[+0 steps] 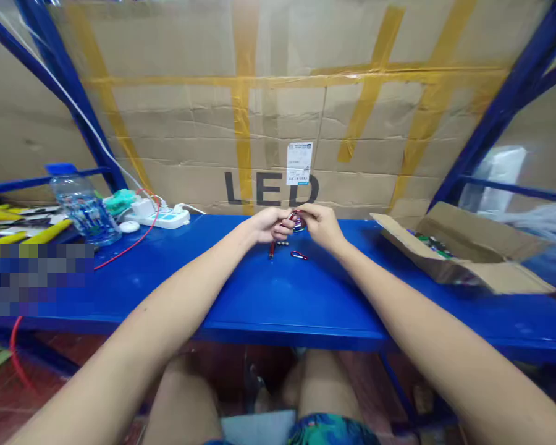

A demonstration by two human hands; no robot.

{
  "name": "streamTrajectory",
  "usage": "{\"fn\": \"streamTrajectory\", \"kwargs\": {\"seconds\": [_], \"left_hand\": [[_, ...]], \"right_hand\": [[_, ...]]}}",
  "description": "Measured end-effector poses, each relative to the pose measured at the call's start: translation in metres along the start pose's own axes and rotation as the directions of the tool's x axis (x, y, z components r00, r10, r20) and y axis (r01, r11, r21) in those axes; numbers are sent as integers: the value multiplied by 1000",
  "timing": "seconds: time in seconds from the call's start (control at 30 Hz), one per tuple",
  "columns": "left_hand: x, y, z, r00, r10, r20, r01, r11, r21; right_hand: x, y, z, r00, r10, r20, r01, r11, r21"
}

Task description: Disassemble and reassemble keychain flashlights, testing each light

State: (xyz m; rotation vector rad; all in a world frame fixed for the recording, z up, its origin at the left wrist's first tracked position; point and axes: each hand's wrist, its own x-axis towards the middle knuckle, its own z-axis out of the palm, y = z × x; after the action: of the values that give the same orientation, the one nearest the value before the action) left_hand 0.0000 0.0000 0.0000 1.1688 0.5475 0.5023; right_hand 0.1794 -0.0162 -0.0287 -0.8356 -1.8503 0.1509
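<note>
At the left end of the blue bench point(282, 296), yellow-and-black items point(41, 232) are lying in a heap, and a clear bottle with a blue cap point(83, 207) is standing just beside them, tilting in my view. Next to the right, a round white object point(129, 227) is resting near a white power strip point(167, 217), whose sockets are holding plugs, while a thin red cable point(139, 242) is curving down toward the near left. Around the middle, toward the far edge, the person's left hand point(271, 225) is curling its fingers closed around a small red piece point(291, 217), holding it above the bench. Below that hand, a dark red cylinder point(272, 250) is lying beside a short row of small silvery pieces point(282, 243), and a red carabiner point(299, 254) is lying a little farther right. Small shiny things point(299, 227) are sitting between the hands. The right hand point(323, 226) is bringing its thumb and fingertips close together at the red piece's right end; I cannot tell whether they are gripping or only touching it. Farther right, an open cardboard box point(463, 275) is holding small green and dark items point(438, 246). Behind everything, taped cardboard point(176, 123) is showing the letters "LED".
</note>
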Motion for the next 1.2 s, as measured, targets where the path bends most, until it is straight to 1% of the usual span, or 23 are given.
{"fn": "streamTrajectory", "kwargs": {"seconds": [0.07,0.1,0.17,0.2,0.27,0.3,0.37,0.4,0.43,0.47,0.5,0.53,0.6,0.7,0.77,0.83,0.87,0.9,0.93,1.0,1.07,1.13,1.2], "left_hand": [[1,0,3,998,43,-36,-42,999,33],[2,-1,4,995,74,-66,-69,994,82],[4,-4,4,975,169,-142,-128,957,259],[6,-6,4,955,232,-184,-149,914,378],[8,-11,3,896,379,-230,-167,769,617],[9,-13,2,862,458,-215,-176,669,722],[11,-18,0,799,592,-101,-211,433,876],[11,-20,0,775,632,-28,-226,318,921],[11,-21,0,760,649,33,-233,226,946],[11,-22,0,755,652,69,-234,169,958],[11,-22,0,758,647,83,-231,147,962],[12,-22,1,763,641,80,-228,151,962],[12,-20,4,772,634,55,-232,200,952],[11,-16,12,789,614,-8,-247,329,911],[10,-14,16,832,545,-101,-232,507,830],[7,-12,18,893,411,-184,-198,725,660],[6,-11,18,921,338,-194,-180,810,558],[5,-11,18,943,279,-182,-167,869,466],[4,-11,18,957,243,-159,-163,902,400],[3,-10,16,965,224,-134,-164,921,354],[4,-10,14,954,251,-165,-171,906,388],[6,-9,12,928,300,-220,-167,864,474],[7,-9,8,887,381,-259,-152,773,616]], "right_hand": [[0,0,-6,998,55,21,-54,997,-51],[0,-1,-9,995,88,40,-85,994,-74],[0,-2,-14,981,167,98,-155,981,-120],[1,-3,-17,968,213,134,-194,971,-140],[1,-5,-21,932,300,202,-271,949,-163],[1,-6,-22,915,331,232,-295,939,-174],[1,-7,-25,895,346,281,-297,933,-202],[1,-8,-26,894,332,302,-276,937,-213],[1,-8,-27,899,306,314,-246,945,-217],[0,-8,-28,909,272,316,-211,954,-214],[0,-8,-28,921,236,309,-178,962,-205],[0,-7,-29,934,200,296,-146,970,-194],[0,-6,-29,956,135,260,-87,979,-185],[-1,-3,-29,974,63,217,-20,980,-196],[-1,-2,-28,982,20,185,19,978,-207],[0,-1,-28,988,-26,151,59,975,-214],[0,-1,-28,990,-46,135,75,973,-218],[0,-1,-28,991,-61,122,87,972,-220],[0,-2,-28,991,-68,114,93,970,-223],[0,-3,-29,992,-59,110,83,970,-229],[0,-4,-29,994,-25,104,51,968,-247],[0,-4,-29,995,22,94,5,962,-274],[0,-4,-29,993,75,94,-43,951,-308]]}}
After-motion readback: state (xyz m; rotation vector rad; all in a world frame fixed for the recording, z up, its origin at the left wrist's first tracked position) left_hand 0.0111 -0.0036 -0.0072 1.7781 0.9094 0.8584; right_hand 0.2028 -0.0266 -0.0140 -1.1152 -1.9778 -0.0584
